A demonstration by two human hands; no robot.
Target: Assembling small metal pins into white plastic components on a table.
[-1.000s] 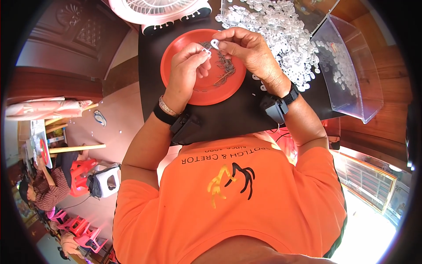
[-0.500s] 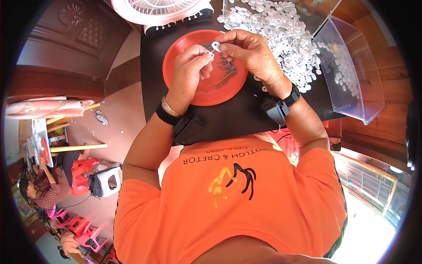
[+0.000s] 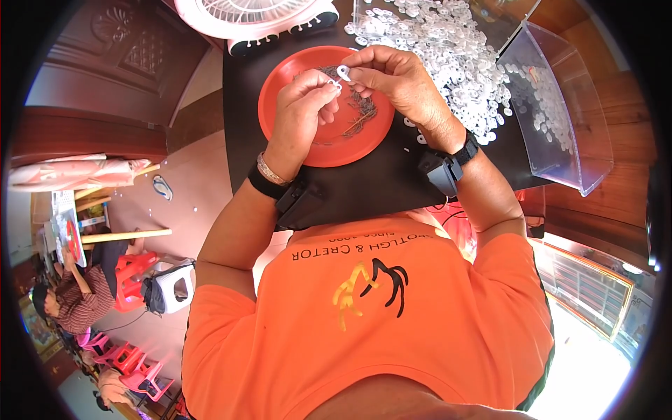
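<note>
Over a shallow red bowl [image 3: 280, 136] both my hands are raised close together. My left hand [image 3: 302, 108] is closed, pinching a small white plastic clip [image 3: 335, 85] between thumb and fingertips. Just above it, my right hand [image 3: 392, 80] pinches another white clip with a hole [image 3: 343, 71]. The two clips are nearly touching; whether a thin pin links them is too small to tell. Thin grey nails [image 3: 361, 112] lie loose in the bowl, partly hidden under my hands.
A big heap of white plastic clips [image 3: 462, 66] covers the black table [image 3: 343, 196] on the right. Beside it stands a clear plastic bin [image 3: 553, 112] with more pieces. A white fan [image 3: 259, 17] is at the back left. Another person [image 3: 77, 301] sits far left near stools.
Almost nothing differs. Both hands keep their pinch over the bowl, and the whole view has shifted very slightly.
</note>
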